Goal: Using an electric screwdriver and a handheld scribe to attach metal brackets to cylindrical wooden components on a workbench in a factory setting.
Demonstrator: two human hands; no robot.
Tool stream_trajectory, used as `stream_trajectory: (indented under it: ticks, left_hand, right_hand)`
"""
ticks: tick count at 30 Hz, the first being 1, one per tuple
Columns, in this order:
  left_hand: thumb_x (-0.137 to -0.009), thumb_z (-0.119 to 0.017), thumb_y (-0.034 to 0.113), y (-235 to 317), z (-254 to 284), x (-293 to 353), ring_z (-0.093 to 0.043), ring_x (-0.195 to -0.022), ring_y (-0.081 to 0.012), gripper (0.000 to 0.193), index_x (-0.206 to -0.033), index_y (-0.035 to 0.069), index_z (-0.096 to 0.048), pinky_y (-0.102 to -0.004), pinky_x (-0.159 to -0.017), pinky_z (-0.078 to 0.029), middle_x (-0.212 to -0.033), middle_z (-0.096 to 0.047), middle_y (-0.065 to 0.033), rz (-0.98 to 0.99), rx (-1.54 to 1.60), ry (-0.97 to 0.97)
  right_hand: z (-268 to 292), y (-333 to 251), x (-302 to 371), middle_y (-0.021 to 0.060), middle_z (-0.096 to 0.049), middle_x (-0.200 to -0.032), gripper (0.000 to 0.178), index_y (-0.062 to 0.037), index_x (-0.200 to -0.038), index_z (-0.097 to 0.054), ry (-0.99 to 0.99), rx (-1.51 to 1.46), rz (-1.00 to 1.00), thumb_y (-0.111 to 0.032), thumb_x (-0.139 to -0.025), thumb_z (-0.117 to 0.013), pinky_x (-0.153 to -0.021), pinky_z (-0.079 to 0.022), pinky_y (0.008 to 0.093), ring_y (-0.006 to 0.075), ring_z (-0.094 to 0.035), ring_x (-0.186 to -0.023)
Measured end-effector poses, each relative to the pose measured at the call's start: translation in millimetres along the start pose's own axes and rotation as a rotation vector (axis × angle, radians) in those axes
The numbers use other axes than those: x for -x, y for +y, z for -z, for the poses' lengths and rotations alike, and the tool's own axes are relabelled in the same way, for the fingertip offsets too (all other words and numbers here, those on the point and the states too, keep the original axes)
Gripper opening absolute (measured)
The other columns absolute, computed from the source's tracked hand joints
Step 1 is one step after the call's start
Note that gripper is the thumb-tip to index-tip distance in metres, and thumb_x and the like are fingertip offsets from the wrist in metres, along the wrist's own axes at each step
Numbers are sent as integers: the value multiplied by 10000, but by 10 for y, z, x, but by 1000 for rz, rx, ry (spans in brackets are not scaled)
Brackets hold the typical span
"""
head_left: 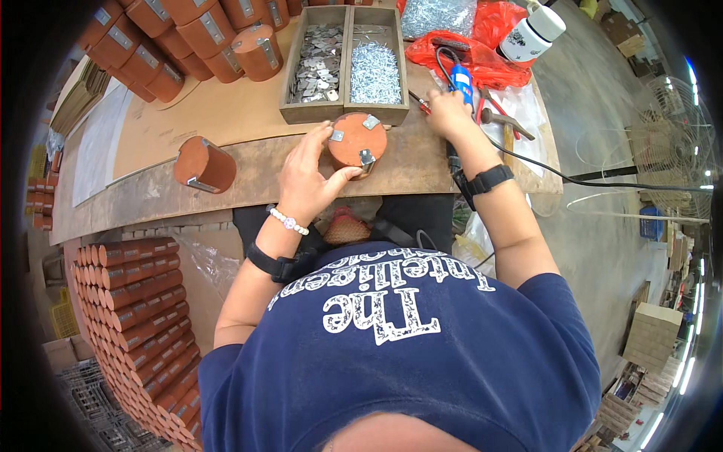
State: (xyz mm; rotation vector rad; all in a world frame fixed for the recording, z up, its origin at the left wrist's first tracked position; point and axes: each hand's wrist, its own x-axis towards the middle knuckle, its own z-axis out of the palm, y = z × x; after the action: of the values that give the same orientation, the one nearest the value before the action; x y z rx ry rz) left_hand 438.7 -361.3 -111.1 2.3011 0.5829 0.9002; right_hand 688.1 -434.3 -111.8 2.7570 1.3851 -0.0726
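Note:
My left hand [305, 169] is curled round the left side of a reddish-brown cylinder [355, 135] standing at the table's front edge, thumb at its near side. Three small metal plates are on this cylinder: two flat at the rim of its top and one at the near edge. Over to the right, my right hand [452, 117] is closed at the lower part of a blue corded electric screwdriver [462, 80]; the palm hides the grip. Beside that hand lie red-handled pliers [482, 102] and a hammer [508, 124]. Another cylinder [205, 164] lies tilted to the left.
Behind the held cylinder stands a two-part wooden box [316, 113] of metal plates [320, 64] and screws [375, 73]. Stacked cylinders [177, 38] fill the back left. Red plastic bags [489, 64] and a white bottle [533, 34] stand back right. A black cable [580, 179] trails off right.

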Motion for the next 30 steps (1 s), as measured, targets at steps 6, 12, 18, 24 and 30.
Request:
stream_trajectory:
  ticks: [6, 12, 18, 24, 30]
  left_hand:
    - [-567, -716, 198, 186, -59, -39, -429, -1069, -315, 486, -984, 49, -515, -392, -881, -354, -1077, -512, -139, -175, -54, 105]
    - [-583, -687, 99, 136, -220, -61, -455, -1039, -309, 307, -857, 29, -568, -383, -862, -379, -1000, -552, -112, -243, 16, 122]
    - [-594, -690, 63, 109, -218, -14, -479, -1037, -297, 270, -837, 16, -584, -372, -859, -387, -986, -577, -108, -240, 21, 128]
    - [-597, -686, 60, 100, -202, -35, -476, -1040, -301, 259, -830, 16, -582, -372, -859, -389, -981, -577, -111, -267, 35, 105]
    - [-598, -687, 59, 127, -209, -42, -471, -1045, -305, 263, -832, 12, -575, -374, -857, -391, -983, -575, -116, -251, 57, 103]
  right_hand:
    - [13, -48, 24, 132, -540, -1029, 266, -85, -1016, -515, -56, -1, 43, -133, -763, -448, -822, -350, 432, 299, -487, -988]
    - [182, 195, 211, 214, -575, -847, 239, -35, -927, -554, 173, -352, -4, -103, -727, -444, -742, -428, 415, 382, -540, -813]
    - [25, -141, 334, 199, -479, -1083, 525, -106, -1138, -438, -26, -124, 58, -375, -713, -587, -831, -354, 433, 325, -400, -1054]
    - [-241, -194, 231, 188, -527, -1005, 461, -167, -1134, -450, -122, -146, 76, -278, -702, -568, -807, -375, 408, 324, -493, -960]
    - [58, 63, 472, 184, -576, -813, 272, -127, -945, -582, 166, -443, 71, -178, -683, -529, -675, -443, 396, 304, -568, -771]
